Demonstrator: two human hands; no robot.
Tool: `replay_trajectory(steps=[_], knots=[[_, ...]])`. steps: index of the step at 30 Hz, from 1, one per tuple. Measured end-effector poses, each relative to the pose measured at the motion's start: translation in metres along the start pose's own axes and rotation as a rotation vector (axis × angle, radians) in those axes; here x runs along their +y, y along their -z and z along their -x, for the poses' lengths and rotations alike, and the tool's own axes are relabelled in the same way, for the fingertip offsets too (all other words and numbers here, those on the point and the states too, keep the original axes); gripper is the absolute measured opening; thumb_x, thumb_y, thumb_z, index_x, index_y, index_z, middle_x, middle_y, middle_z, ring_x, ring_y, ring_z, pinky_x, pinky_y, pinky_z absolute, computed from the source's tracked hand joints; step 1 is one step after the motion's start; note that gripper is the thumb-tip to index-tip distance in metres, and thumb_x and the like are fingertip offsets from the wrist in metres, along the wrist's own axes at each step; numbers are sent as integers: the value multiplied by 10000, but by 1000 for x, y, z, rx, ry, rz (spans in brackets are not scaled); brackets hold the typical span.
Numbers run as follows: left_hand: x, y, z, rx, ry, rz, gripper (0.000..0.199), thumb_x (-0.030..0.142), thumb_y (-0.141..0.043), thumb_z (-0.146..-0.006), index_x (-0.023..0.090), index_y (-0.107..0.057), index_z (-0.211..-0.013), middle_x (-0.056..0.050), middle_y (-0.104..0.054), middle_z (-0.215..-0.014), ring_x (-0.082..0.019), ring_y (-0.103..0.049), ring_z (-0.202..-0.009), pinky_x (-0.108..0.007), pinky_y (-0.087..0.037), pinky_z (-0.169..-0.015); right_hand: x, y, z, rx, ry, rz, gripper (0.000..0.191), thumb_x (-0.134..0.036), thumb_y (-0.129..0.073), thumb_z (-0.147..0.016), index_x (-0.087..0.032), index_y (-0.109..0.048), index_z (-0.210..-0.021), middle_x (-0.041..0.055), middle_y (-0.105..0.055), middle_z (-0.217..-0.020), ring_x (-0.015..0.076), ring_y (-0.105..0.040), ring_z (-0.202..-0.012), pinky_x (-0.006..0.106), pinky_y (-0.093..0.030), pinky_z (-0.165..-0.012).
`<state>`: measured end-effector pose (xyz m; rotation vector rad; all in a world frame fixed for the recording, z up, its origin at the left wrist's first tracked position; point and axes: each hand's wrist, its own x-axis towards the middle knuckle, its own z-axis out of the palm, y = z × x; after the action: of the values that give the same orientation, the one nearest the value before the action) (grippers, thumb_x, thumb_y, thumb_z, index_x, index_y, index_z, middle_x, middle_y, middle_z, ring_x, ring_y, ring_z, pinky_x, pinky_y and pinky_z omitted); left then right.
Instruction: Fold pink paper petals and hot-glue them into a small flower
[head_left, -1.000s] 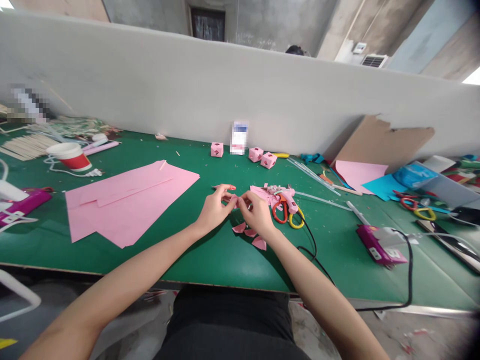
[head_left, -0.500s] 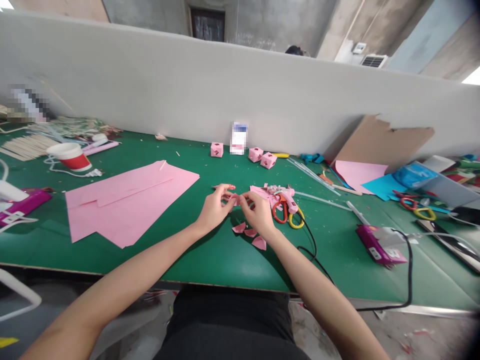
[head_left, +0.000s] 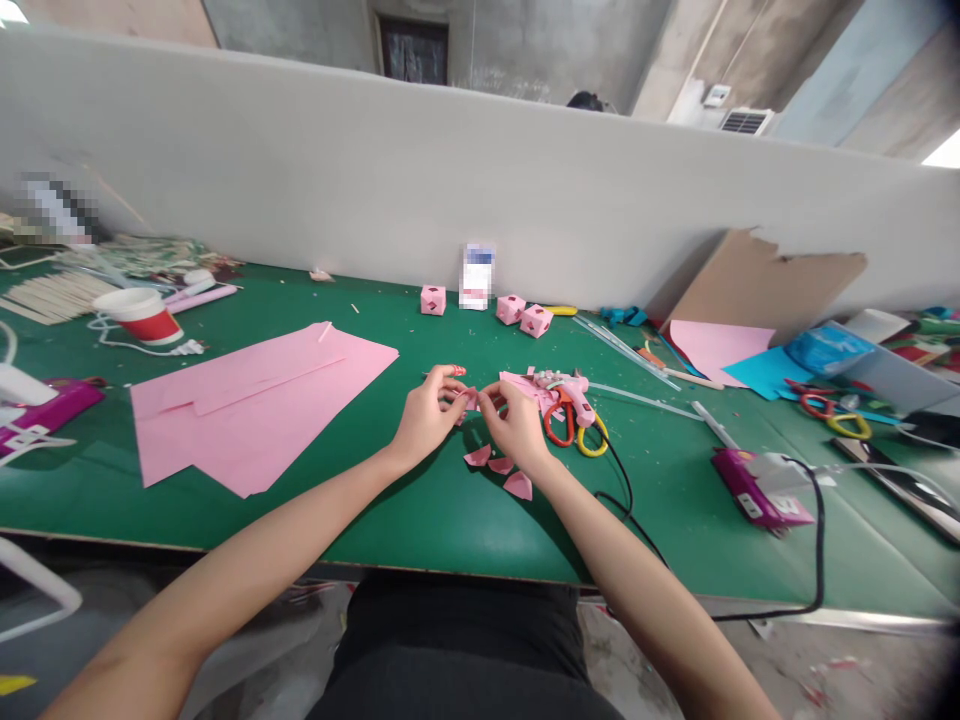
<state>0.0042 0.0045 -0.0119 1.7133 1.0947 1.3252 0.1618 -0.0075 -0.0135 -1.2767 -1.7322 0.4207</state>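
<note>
The left hand (head_left: 426, 415) and the right hand (head_left: 516, 425) meet above the green surface (head_left: 427, 530), thumbs and fingertips pinching one small pink paper piece (head_left: 470, 400) between them. Pink paper scraps (head_left: 478, 457) lie just beside them, between 5 and 6 o'clock. Near 3 o'clock, a pink glue gun (head_left: 577, 393) overlaps scissors (head_left: 578, 440) with orange and yellow handles. Large pink sheets (head_left: 262, 410) spread at 9 o'clock. Farther out, one pink paper box (head_left: 433, 300) sits at 11 o'clock and two more around 1 o'clock.
</note>
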Motion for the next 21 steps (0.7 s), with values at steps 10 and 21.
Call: replay_trajectory(steps=[10,21], knots=[[1,-1,0,-10,43,25,348,351,-681,-830,179,-518,-1085,-26,-667,-837,-144,-688,-664,-238,-579,-569,0,-1,0,-32,-23,-2,176,-308,-489,-909,-202,-578,-801,24,-661,-746,162,-603,-653,263,-444,-585],[-3,0,-1,-33,49,32,325,352,-681,-828,179,-537,-1063,-30,-667,-826,-152,-691,-692,-253,-589,-582,0,1,-1,-53,-52,-33,160,-322,-554,-874,-198,-598,-784,13,-680,-743,149,-623,-662,251,-463,-593]])
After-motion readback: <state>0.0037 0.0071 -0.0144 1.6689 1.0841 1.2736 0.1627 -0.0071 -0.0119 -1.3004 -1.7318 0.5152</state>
